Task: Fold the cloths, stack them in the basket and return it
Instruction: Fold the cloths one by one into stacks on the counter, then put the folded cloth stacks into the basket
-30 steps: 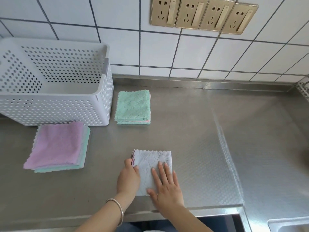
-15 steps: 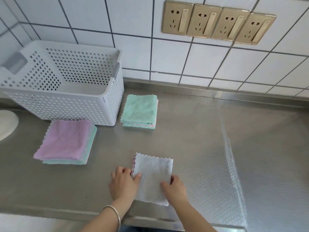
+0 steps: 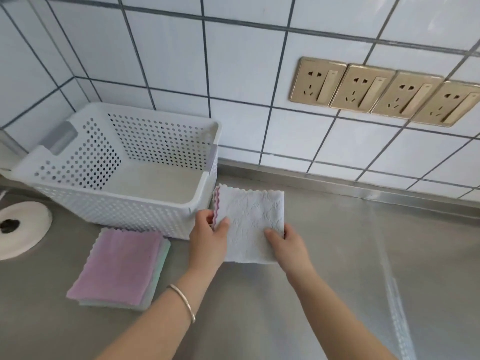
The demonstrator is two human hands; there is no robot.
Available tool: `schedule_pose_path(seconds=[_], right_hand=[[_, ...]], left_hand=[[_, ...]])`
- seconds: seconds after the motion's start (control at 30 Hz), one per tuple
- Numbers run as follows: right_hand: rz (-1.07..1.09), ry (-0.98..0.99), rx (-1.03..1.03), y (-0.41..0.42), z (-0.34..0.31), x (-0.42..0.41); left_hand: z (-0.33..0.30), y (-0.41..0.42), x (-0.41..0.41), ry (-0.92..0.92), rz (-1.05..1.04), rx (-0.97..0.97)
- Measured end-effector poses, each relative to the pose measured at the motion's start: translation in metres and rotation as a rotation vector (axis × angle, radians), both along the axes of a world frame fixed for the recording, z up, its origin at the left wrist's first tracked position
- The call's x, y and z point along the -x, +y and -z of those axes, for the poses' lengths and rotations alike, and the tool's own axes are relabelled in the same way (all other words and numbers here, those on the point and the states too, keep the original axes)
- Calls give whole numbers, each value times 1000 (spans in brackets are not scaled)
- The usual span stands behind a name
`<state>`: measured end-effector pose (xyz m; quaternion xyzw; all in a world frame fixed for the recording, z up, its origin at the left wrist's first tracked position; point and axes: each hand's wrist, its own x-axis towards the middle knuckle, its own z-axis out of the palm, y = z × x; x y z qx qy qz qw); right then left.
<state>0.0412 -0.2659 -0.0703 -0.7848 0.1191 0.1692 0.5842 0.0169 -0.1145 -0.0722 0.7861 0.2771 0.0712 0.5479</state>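
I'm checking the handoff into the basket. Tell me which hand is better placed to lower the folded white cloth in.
Left. Both hands grip the folded white cloth, but the left hand holds the edge next to the basket, almost at its corner, while the right hand is on the far side and would have to cross over.

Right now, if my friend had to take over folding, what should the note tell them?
Left hand: pinching the left edge of the folded white cloth.
Right hand: gripping the same cloth's lower right corner. The cloth is lifted off the counter, just right of the basket.
Basket: on the counter by the tiled wall, nothing inside yet.
Pink-topped pile: lying flat in front of the basket, with green cloths underneath.
Done: the white cloth is folded.
Left: put this cloth down, deal with the pile, stack all the folded cloths in the basket and return it.
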Motion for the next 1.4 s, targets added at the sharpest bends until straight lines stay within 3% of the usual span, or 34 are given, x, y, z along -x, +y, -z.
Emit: schedule_pose_path(seconds=[0.3, 0.5, 0.7, 0.83, 1.0, 1.2, 1.4], right_hand=[[91, 198, 283, 35, 47, -64], [220, 139, 484, 39, 52, -82], [218, 363, 405, 44, 81, -91], [210, 372, 492, 44, 92, -94], [119, 427, 442, 42, 91, -93], [83, 464, 474, 36, 90, -44], [138, 478, 286, 17, 79, 9]], left_hand=[[59, 12, -79, 158, 66, -219], [78, 5, -81, 190, 181, -499], [93, 13, -88, 304, 212, -267], [103, 16, -91, 365, 250, -294], [116, 26, -95, 414, 253, -130], [124, 25, -61, 485, 364, -238], [112, 15, -13, 509, 407, -162]])
